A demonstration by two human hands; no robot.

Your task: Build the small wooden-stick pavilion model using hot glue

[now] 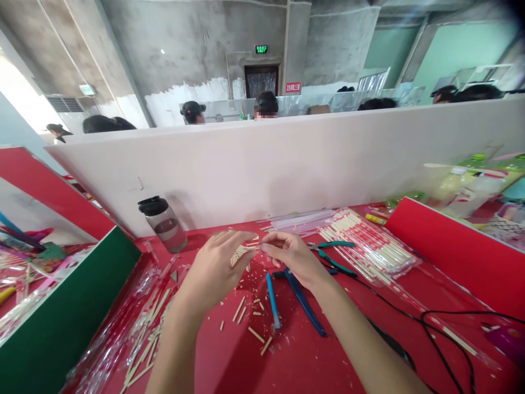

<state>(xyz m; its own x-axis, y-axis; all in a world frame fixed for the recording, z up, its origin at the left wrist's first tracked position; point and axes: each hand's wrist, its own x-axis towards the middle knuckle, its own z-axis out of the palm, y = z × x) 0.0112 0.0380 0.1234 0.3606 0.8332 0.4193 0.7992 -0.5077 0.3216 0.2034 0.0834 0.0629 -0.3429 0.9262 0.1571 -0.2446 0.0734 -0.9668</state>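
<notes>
Fingers first: the left hand [217, 271] has its fingers [238, 236] curled tight round a bundle of short sticks [240, 255], pale wood, fanned toward the right hand [293, 256]. That hand's fingers [274, 242] are pinched shut on the bundle's end, thumb meeting forefinger. So both hands have hold of it, and it's up just above the desk [311, 361].

Directly under the fingers, cut stick pieces [239, 309] lie scattered on the red surface. Just below the right hand, blue-handled pliers [304, 302] lie flat, handles splayed. Just beyond its knuckles sit green-handled cutters [333, 253], and right by them, wrapped packs of long sticks [369, 243]. A black cable [471, 313] loops off to the right.

Beyond the left fingers stands 1 water bottle [164, 224], dark lid on, against the white partition [287, 164]. Left of that wrist, more sticks in clear wrap [143, 339] lie beside a green board [61, 317].
</notes>
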